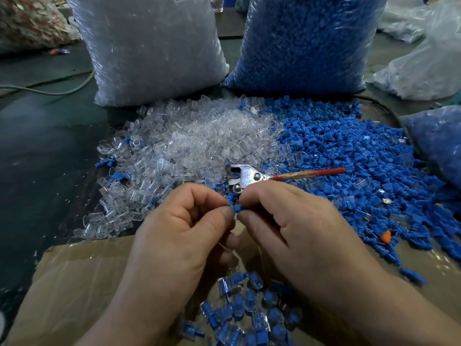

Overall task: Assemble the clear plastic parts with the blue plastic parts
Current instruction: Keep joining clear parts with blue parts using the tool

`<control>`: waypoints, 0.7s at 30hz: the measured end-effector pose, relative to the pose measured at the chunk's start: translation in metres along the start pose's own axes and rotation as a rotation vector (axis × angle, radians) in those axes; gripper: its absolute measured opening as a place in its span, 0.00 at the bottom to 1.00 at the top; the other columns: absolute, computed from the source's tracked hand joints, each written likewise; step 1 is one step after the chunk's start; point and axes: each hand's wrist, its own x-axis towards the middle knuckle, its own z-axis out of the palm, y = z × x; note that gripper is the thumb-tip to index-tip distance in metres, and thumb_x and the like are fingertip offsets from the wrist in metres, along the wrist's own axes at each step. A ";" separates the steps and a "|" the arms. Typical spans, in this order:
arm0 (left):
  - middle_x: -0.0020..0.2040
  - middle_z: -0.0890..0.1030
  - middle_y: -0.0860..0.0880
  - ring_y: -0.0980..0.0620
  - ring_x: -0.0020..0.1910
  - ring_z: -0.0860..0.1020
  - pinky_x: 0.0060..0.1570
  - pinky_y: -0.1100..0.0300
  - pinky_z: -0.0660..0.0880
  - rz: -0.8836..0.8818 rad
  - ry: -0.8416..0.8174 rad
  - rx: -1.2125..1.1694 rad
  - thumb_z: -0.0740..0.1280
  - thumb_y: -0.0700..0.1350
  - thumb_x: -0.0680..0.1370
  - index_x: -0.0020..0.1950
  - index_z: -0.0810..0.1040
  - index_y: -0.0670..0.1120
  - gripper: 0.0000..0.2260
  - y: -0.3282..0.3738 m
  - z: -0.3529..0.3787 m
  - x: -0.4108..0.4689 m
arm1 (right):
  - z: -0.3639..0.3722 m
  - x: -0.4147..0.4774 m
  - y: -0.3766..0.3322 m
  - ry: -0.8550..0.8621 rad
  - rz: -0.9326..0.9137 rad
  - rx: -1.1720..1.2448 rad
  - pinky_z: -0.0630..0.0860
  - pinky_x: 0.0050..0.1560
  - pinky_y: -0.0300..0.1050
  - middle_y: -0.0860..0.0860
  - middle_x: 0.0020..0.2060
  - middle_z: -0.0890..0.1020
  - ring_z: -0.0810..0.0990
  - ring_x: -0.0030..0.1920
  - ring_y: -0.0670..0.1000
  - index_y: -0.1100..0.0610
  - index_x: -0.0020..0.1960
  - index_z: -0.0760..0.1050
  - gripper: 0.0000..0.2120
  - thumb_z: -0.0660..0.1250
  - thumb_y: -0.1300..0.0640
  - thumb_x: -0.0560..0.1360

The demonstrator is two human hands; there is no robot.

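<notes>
Bare dark table [50, 151] lies free on the left, but a tall clear bag [154, 51] and a tall blue bag [306, 43] wall the far side, loose clear parts [189, 143] and blue parts [349, 166] heap the middle and right, and what seems a red-handled tool [249, 177] lies across them.

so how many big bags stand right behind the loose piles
2: the bag of clear parts behind the clear pile, the bag of blue parts behind the blue pile. Other bags at the edges are cropped.
</notes>
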 end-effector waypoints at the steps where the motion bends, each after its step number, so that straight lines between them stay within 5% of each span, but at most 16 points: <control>1: 0.34 0.83 0.43 0.47 0.30 0.82 0.30 0.58 0.78 -0.017 0.001 -0.011 0.72 0.54 0.65 0.42 0.82 0.53 0.09 0.002 0.000 0.000 | 0.000 0.000 0.000 0.016 0.002 0.021 0.74 0.39 0.41 0.38 0.42 0.76 0.76 0.44 0.42 0.44 0.50 0.72 0.05 0.60 0.44 0.77; 5: 0.35 0.84 0.42 0.47 0.28 0.81 0.28 0.58 0.77 -0.076 -0.004 -0.048 0.71 0.47 0.73 0.44 0.82 0.52 0.01 0.004 0.000 0.001 | -0.002 -0.001 -0.001 0.131 -0.019 0.066 0.72 0.39 0.38 0.40 0.40 0.76 0.76 0.43 0.42 0.46 0.47 0.74 0.04 0.63 0.48 0.76; 9: 0.36 0.84 0.41 0.49 0.27 0.80 0.25 0.61 0.75 -0.106 -0.001 -0.116 0.69 0.38 0.77 0.41 0.83 0.51 0.09 0.004 0.000 0.002 | -0.001 -0.002 -0.002 0.080 -0.038 0.040 0.73 0.39 0.42 0.40 0.42 0.76 0.76 0.43 0.44 0.45 0.49 0.73 0.05 0.61 0.47 0.77; 13: 0.35 0.84 0.41 0.49 0.29 0.81 0.27 0.60 0.76 -0.084 -0.035 -0.160 0.73 0.45 0.68 0.41 0.84 0.51 0.04 0.005 0.001 0.002 | 0.000 -0.002 -0.002 0.059 -0.057 0.033 0.75 0.40 0.46 0.41 0.44 0.76 0.77 0.43 0.45 0.46 0.51 0.75 0.06 0.60 0.49 0.77; 16: 0.33 0.83 0.42 0.49 0.29 0.81 0.29 0.60 0.77 -0.062 -0.063 -0.108 0.73 0.50 0.64 0.44 0.84 0.51 0.10 0.003 0.002 0.000 | 0.000 -0.001 -0.002 0.024 -0.083 0.015 0.76 0.39 0.49 0.43 0.45 0.76 0.77 0.43 0.47 0.48 0.52 0.77 0.09 0.58 0.49 0.78; 21: 0.31 0.81 0.42 0.49 0.27 0.79 0.28 0.60 0.77 -0.053 -0.058 -0.128 0.72 0.46 0.65 0.41 0.83 0.50 0.06 0.006 0.002 -0.001 | 0.000 -0.003 -0.004 0.041 -0.053 0.006 0.75 0.39 0.45 0.41 0.44 0.77 0.77 0.43 0.45 0.45 0.52 0.74 0.06 0.60 0.48 0.78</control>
